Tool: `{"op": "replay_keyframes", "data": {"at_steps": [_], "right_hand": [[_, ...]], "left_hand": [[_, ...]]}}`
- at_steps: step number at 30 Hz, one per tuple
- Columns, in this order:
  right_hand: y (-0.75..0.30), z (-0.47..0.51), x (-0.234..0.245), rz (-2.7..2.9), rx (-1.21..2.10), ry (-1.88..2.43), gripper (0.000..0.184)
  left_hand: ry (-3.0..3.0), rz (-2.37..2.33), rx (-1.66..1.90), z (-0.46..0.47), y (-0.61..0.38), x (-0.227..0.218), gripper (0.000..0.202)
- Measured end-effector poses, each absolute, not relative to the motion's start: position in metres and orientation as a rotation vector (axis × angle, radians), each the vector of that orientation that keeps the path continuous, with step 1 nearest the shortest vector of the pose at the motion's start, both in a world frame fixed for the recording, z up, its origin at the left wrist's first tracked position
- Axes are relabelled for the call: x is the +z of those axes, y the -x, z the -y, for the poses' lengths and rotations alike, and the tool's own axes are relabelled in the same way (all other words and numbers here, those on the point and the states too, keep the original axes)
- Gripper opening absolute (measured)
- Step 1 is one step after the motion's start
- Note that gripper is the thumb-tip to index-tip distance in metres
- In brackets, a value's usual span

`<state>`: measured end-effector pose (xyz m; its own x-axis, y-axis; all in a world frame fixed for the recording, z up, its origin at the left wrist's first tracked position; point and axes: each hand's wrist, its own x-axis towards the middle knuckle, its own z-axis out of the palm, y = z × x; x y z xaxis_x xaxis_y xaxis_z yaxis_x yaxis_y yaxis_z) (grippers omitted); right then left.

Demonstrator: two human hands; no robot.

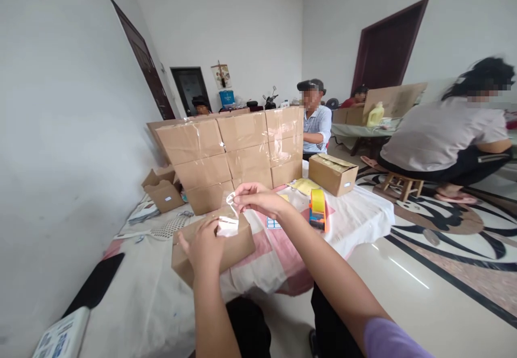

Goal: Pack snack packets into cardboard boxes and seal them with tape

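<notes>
A small white packet (228, 225) shows just above a closed cardboard box (238, 247) at the table's front edge. The fingers of my left hand (207, 242) are at the packet's left edge and seem to hold it, with the thumb apart over the box. Above and to the right, my right hand (258, 199) is closed in a pinch on a thin white looped cord (231, 198). The cord hangs down toward the packet; whether they are joined I cannot tell.
Taped cardboard boxes (242, 145) form a stacked wall ahead. To the right are a yellow tape dispenser (318, 210), a label sheet (273, 223) and another box (333, 175). An open box (163, 190) stands left. A person (317, 121) sits behind the stack; another (440, 132) sits on a stool.
</notes>
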<state>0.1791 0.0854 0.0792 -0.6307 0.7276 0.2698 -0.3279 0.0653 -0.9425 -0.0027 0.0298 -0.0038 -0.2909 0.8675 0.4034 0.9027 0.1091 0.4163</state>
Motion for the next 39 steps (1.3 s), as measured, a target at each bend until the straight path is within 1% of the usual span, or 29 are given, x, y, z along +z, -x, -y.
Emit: {"op": "replay_keyframes", "data": {"at_steps": [3, 6, 8, 10, 12, 15, 18, 22, 26, 28, 30, 34, 39], "right_hand": [[-0.165, -0.109, 0.057, 1.576, 1.759, 0.594, 0.020], [-0.156, -0.125, 0.042, 1.652, 1.669, 0.755, 0.011], [-0.154, -0.130, 0.039, 1.714, 1.587, 0.780, 0.012], [-0.155, -0.131, 0.041, 1.773, 1.560, 0.723, 0.012], [-0.155, -0.129, 0.045, 1.866, 1.599, 0.606, 0.011], [-0.153, -0.125, 0.049, 2.013, 1.674, 0.447, 0.014], [-0.150, -0.120, 0.053, 2.047, 1.658, 0.427, 0.018], [-0.158, -0.106, 0.069, 1.847, 1.617, 0.293, 0.022], [-0.165, -0.097, 0.083, 1.655, 1.630, 0.130, 0.024], [-0.160, -0.101, 0.078, 1.680, 1.666, 0.184, 0.021], [-0.149, -0.112, 0.064, 1.735, 1.684, 0.335, 0.015], [-0.124, -0.137, 0.031, 1.821, 1.561, 0.706, 0.004], [-0.113, -0.149, 0.014, 1.873, 1.402, 0.789, 0.003]], "left_hand": [[1.917, 2.334, -0.845, -0.026, 0.005, -0.006, 0.036], [1.940, 2.371, -0.775, -0.026, 0.006, -0.005, 0.040], [1.936, 2.383, -0.763, -0.026, 0.005, -0.004, 0.041], [1.928, 2.388, -0.760, -0.025, 0.003, -0.002, 0.042], [1.921, 2.392, -0.756, -0.023, 0.003, 0.000, 0.043], [1.927, 2.413, -0.722, -0.020, 0.003, 0.002, 0.045], [1.943, 2.436, -0.656, -0.019, 0.004, 0.003, 0.048], [1.957, 2.443, -0.614, -0.019, 0.003, 0.006, 0.050], [1.951, 2.431, -0.665, -0.019, 0.001, 0.007, 0.052], [1.947, 2.405, -0.708, -0.019, 0.002, 0.005, 0.052], [1.936, 2.381, -0.771, -0.019, 0.004, 0.001, 0.053], [1.905, 2.383, -0.888, -0.021, 0.006, -0.004, 0.058], [1.893, 2.459, -0.900, -0.021, 0.003, 0.001, 0.056]]}}
